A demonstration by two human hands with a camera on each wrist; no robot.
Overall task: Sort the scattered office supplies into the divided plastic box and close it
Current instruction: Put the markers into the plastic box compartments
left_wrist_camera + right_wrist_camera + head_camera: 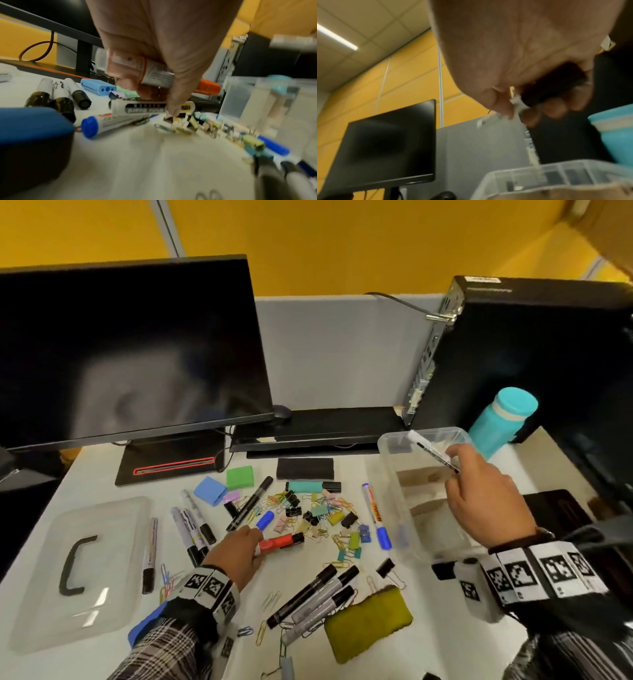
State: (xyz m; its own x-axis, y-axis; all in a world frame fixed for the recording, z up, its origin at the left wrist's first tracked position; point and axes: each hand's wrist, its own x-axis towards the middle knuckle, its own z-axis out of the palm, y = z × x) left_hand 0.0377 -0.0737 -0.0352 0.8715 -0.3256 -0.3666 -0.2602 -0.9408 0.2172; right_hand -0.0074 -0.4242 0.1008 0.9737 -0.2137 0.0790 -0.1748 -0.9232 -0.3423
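Note:
The clear divided box [394, 491] stands open at the right of the desk, with brown dividers inside. My right hand [457, 470] pinches a white marker [432, 451] by its dark end and holds it tilted over the box's far part. In the right wrist view, the marker's barrel [530, 142] slants down toward the box [556, 178]. My left hand [255, 542] grips a red marker [282, 542] in the middle of the scattered pile. In the left wrist view, its fingers are curled round that marker [154, 73], lifted just above the desk. The clear lid [78, 570] with a black handle lies at the far left.
Binder clips [322, 511], paper clips and several markers [318, 594] litter the desk's middle. A yellow-green sponge [370, 621] lies near the front, and a black eraser [305, 469] and blue and green blocks lie further back. A monitor [130, 350], a PC tower [534, 354] and a teal bottle [500, 419] stand behind.

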